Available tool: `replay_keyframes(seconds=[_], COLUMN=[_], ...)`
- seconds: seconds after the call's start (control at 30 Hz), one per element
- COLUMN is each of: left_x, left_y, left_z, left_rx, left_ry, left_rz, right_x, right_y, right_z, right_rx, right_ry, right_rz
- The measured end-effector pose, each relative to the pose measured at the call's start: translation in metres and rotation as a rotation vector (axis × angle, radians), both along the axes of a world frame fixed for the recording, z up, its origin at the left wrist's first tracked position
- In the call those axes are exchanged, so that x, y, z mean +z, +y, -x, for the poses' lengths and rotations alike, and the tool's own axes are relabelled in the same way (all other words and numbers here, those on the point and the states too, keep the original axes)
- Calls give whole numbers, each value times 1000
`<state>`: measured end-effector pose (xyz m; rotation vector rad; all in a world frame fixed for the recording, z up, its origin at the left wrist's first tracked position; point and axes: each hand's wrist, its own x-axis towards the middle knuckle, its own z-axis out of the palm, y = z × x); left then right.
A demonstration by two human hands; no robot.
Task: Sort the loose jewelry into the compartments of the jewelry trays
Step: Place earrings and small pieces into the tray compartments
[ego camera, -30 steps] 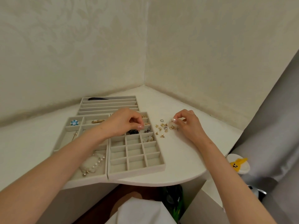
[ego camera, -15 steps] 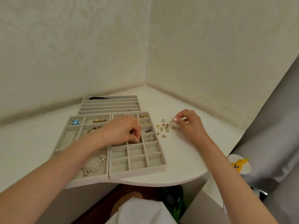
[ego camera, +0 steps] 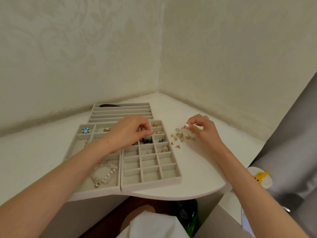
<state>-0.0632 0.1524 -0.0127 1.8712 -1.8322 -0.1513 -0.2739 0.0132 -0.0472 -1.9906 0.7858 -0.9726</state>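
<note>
Three beige jewelry trays lie on the white corner table: a grid tray (ego camera: 151, 183) with small compartments, a tray (ego camera: 96, 189) with larger compartments to its left, and a long-slot tray (ego camera: 120, 114) behind. My left hand (ego camera: 130, 133) hovers over the grid tray's far rows with its fingers curled shut; nothing shows in them. A dark piece (ego camera: 145, 140) and small pearl studs (ego camera: 150, 152) lie in compartments just below it. Loose gold jewelry (ego camera: 181, 137) is scattered on the table to the right of the grid tray. Just above that pile, my right hand (ego camera: 202, 129) pinches a tiny piece.
A pearl bracelet (ego camera: 104, 174), a blue flower piece (ego camera: 85, 130) and a gold brooch (ego camera: 107, 129) lie in the left tray. The table's curved front edge (ego camera: 171, 194) is close to the trays. A grey curtain (ego camera: 291, 134) and a yellow-white plush (ego camera: 260, 177) are at the right.
My left hand dipped to a middle compartment of the grid tray, then drew back toward the far rows. The right hand stayed pinched over the loose pile.
</note>
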Motion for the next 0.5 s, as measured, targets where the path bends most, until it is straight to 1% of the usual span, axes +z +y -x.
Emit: replay_keyframes(seconds=[0.1, 0.23, 0.3, 0.5], left_x=[-2, -3, -2, -2], left_y=[-2, -6, -6, -6], left_z=[-3, -4, -4, -7], left_rx=[66, 98, 104, 122], left_ry=[58, 97, 104, 94], left_rz=[46, 114, 128, 145], right_x=[10, 14, 13, 10], right_y=[17, 43, 51, 57], right_z=[-13, -40, -50, -66], right_rx=[85, 223, 278, 299], right_ry=[85, 203, 252, 356], right_rz=[74, 294, 365, 430])
